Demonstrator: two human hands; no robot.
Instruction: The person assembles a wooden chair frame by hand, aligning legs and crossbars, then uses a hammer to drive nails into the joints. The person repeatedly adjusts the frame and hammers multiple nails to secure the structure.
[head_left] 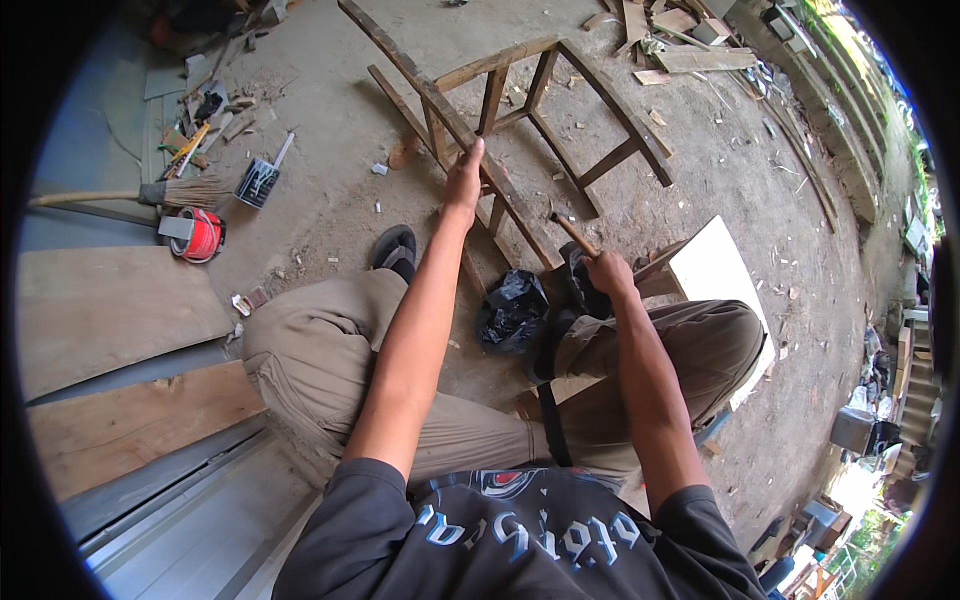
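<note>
A dark wooden chair frame (492, 100) lies tipped on the ground ahead of me, its rails and legs bare. My left hand (464, 185) is closed round one of its long rails, with the arm stretched forward. In my right hand (609, 273) is the wooden handle of a hammer (580, 236). The hammer's small dark head points away from me, close to the near end of that rail, and I cannot tell whether it touches. Between my feet, by the same rail end, sits a crumpled black plastic bag (512, 311).
To the right, a white board (716, 262) leans beside my knee. On the left are a red can (206, 236), a broom (185, 192) and wide wooden planks (120, 312). Wood scraps (705, 60) litter the far right, near concrete steps (825, 120).
</note>
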